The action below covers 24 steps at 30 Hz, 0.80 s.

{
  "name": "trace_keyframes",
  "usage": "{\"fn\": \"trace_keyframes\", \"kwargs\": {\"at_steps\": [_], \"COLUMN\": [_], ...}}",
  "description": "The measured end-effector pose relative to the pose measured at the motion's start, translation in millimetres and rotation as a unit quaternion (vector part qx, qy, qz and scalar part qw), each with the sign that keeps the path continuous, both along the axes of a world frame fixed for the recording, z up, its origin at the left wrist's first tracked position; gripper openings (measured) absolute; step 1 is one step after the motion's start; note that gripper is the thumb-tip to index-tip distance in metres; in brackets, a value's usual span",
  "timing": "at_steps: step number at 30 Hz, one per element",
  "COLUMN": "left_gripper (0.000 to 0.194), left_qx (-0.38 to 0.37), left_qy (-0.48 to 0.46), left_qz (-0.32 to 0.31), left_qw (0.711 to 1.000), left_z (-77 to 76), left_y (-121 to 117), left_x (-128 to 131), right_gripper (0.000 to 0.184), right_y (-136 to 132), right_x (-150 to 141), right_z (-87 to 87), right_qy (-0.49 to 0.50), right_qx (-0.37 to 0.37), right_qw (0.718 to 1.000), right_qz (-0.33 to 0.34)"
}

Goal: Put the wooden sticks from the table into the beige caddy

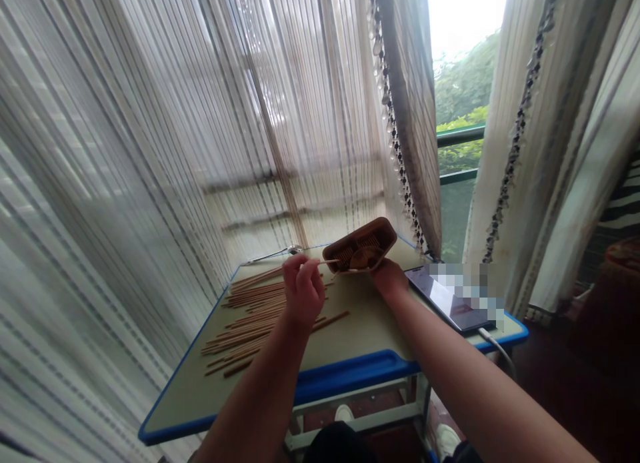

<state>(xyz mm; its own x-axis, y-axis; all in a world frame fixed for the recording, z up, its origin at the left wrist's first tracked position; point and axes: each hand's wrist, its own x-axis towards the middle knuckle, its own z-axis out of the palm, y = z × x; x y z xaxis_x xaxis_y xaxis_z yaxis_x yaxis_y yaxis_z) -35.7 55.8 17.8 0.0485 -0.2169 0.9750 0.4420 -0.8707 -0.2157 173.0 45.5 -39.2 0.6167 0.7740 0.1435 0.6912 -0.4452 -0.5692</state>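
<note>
My right hand [391,279] grips a brown chopstick holder [385,229] from below and behind. The holder is tilted so that its opening faces me, showing slots inside and a rounded lighter-brown shape. Level with it on the left, my left hand [304,286] is closed in a pinch on a thin pale stick [327,261], whose far end reaches into the holder's opening. Beneath and left of that hand, several wooden chopsticks [240,339] lie loosely side by side on the table; my left hand and forearm hide part of them.
The pale table [350,343] has a raised blue edge. A tablet or large phone [447,299] with a white cable [495,343] plugged in lies at its right. A metal utensil [273,255] lies at the back left. Striped curtains [320,116] hang close behind the table.
</note>
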Motion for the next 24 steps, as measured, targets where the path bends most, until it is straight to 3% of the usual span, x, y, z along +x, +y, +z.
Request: {"fn": "trace_keyframes", "kwargs": {"at_steps": [6, 12, 18, 22, 24], "left_gripper": [0.021, 0.014, 0.017, 0.026, 0.028], "left_qx": [-0.099, -0.206, -0.243, -0.319, -0.408], "left_qy": [0.089, 0.214, 0.186, 0.114, 0.127], "left_qz": [-0.032, -0.034, -0.011, 0.056, 0.131], "left_qw": [0.991, 0.954, 0.952, 0.939, 0.895], "left_z": [-10.8, -21.4, -22.0, -16.7, -14.8], "left_y": [11.1, 19.1, 22.8, 28.9, 33.4], "left_x": [10.3, 17.2, 10.0, 6.3, 6.6], "right_gripper": [0.047, 0.046, 0.048, 0.050, 0.048], "right_y": [-0.3, 0.7, 3.0, 3.0, 2.5], "right_x": [-0.4, 0.7, 2.6, 2.9, 2.8], "right_z": [0.5, -1.4, -4.8, -4.1, -3.2], "right_qy": [0.007, 0.011, 0.023, 0.036, 0.031], "right_qx": [0.016, 0.017, 0.034, 0.038, 0.038], "right_qw": [1.000, 1.000, 0.999, 0.999, 0.999], "right_qz": [-0.015, -0.013, -0.009, -0.011, -0.010]}}
